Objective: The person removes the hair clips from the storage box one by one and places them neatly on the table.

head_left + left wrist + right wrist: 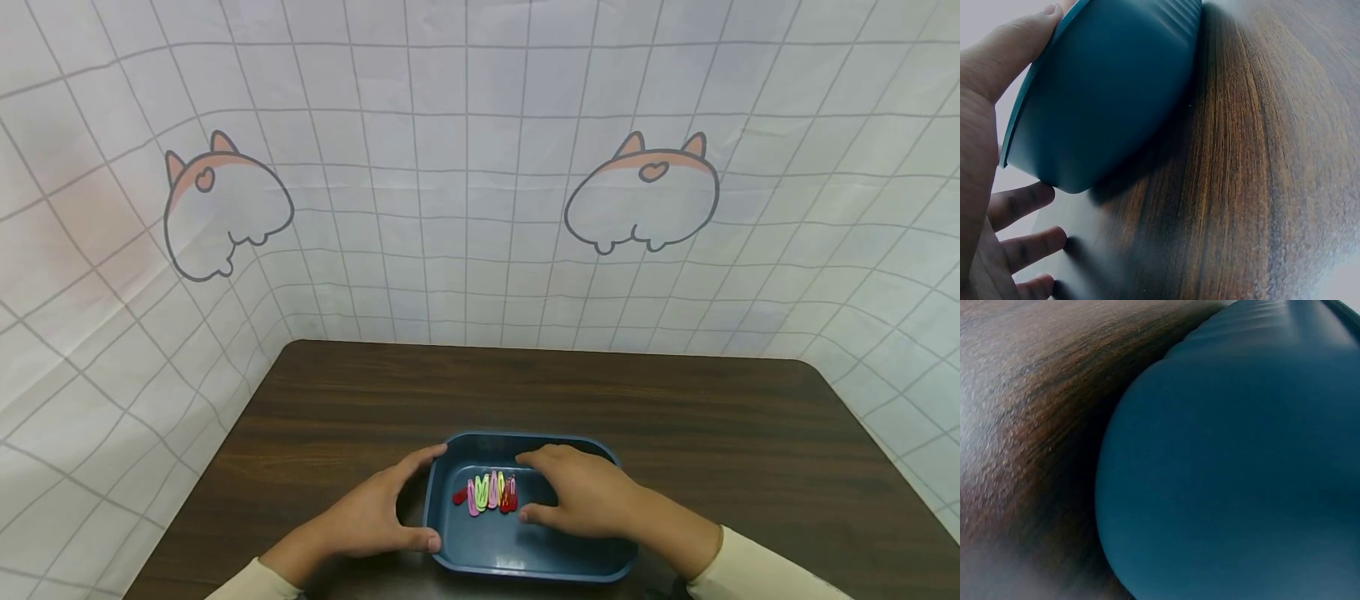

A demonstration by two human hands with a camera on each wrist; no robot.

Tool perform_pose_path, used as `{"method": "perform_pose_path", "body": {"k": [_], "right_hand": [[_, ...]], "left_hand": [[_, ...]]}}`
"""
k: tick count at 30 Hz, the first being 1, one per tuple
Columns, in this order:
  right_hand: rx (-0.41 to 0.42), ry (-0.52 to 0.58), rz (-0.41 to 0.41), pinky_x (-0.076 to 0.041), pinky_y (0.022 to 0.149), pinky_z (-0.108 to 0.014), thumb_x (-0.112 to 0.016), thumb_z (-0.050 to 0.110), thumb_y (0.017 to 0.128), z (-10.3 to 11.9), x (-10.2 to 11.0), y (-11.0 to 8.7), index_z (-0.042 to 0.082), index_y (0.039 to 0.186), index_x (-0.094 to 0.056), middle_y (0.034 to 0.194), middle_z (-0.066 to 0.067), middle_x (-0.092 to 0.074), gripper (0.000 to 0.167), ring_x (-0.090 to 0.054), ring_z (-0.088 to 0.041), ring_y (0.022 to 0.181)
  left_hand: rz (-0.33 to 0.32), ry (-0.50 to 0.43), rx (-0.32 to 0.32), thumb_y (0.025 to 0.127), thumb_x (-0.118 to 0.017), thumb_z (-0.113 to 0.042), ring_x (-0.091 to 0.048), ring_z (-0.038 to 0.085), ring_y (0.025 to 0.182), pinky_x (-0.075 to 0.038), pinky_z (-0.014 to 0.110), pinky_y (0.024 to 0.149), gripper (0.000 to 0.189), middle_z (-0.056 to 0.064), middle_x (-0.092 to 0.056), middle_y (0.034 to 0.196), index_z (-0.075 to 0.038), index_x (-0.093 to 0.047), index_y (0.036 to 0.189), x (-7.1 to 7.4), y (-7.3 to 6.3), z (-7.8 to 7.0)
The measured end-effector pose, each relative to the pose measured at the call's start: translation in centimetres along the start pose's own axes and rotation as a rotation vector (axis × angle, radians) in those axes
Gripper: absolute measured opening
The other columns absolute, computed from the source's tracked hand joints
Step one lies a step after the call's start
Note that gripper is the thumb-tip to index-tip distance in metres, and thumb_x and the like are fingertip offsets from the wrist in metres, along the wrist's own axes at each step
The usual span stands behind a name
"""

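Observation:
A blue plastic tray [480,546] sits near the table's front edge. Inside it, a row of small snap hair clips [492,492] in pink, yellow-green and red lies side by side. My left hand [367,512] is at the tray's left end, thumb and forefinger spread apart against its rim. In the left wrist view, the thumb [1013,47] touches the rim and the other fingers spread beneath. My right hand [588,492] reaches over the tray's right side, thumb and fingers apart, just right of the clips. The right wrist view has only the tray's outer wall [1222,475], with that hand hidden.
The dark wood-grain table [360,400] extends behind the tray and to both sides. A white grid-patterned curtain [465,167] with cartoon animal drawings hangs around its back and sides.

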State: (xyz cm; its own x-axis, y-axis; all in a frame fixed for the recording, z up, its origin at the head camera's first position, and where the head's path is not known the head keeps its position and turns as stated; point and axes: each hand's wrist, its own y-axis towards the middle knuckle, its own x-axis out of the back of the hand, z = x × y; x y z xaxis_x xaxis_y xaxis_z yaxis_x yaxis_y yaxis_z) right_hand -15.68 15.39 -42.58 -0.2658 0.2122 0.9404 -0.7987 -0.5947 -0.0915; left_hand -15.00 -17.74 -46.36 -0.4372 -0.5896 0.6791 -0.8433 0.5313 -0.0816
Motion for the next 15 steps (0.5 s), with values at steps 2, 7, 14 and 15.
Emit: {"method": "perform_pose_path", "body": {"k": [2,7,14,15], "right_hand": [[0.004,-0.004,0.004,-0.051,0.1,-0.05,-0.068,0.063,0.091,0.0,-0.2,0.2,0.015,0.144,-0.058,0.14,-0.005,-0.061,0.073,-0.057,-0.024,0.129],[0.006,-0.016,0.008,-0.053,0.098,-0.048,-0.067,0.064,0.09,0.0,-0.6,0.6,0.014,0.142,-0.06,0.135,-0.005,-0.063,0.073,-0.06,-0.022,0.124],[-0.003,-0.016,0.018,-0.055,0.094,-0.046,-0.066,0.066,0.09,-0.1,-1.0,1.1,0.015,0.141,-0.061,0.129,-0.004,-0.066,0.073,-0.064,-0.02,0.115],[-0.004,-0.017,0.017,-0.055,0.093,-0.045,-0.066,0.066,0.089,-0.1,-1.1,1.1,0.015,0.141,-0.061,0.128,-0.004,-0.066,0.073,-0.064,-0.019,0.114]], "left_hand": [[-0.001,0.001,0.004,0.076,-0.086,-0.056,-0.042,0.04,0.141,-0.037,0.071,0.105,0.103,0.004,-0.041,0.158,-0.038,-0.029,0.16,0.0,0.0,0.0],[-0.001,-0.001,0.012,0.076,-0.086,-0.056,-0.042,0.041,0.141,-0.036,0.072,0.104,0.102,0.004,-0.041,0.159,-0.04,-0.028,0.159,0.0,0.0,0.0],[-0.006,0.001,0.002,0.077,-0.086,-0.056,-0.042,0.039,0.141,-0.035,0.071,0.106,0.102,0.004,-0.041,0.158,-0.04,-0.028,0.159,0.0,0.0,0.1],[-0.007,0.003,0.002,0.077,-0.086,-0.057,-0.042,0.04,0.141,-0.035,0.072,0.105,0.102,0.004,-0.041,0.158,-0.04,-0.028,0.159,0.0,0.0,0.1]]}}
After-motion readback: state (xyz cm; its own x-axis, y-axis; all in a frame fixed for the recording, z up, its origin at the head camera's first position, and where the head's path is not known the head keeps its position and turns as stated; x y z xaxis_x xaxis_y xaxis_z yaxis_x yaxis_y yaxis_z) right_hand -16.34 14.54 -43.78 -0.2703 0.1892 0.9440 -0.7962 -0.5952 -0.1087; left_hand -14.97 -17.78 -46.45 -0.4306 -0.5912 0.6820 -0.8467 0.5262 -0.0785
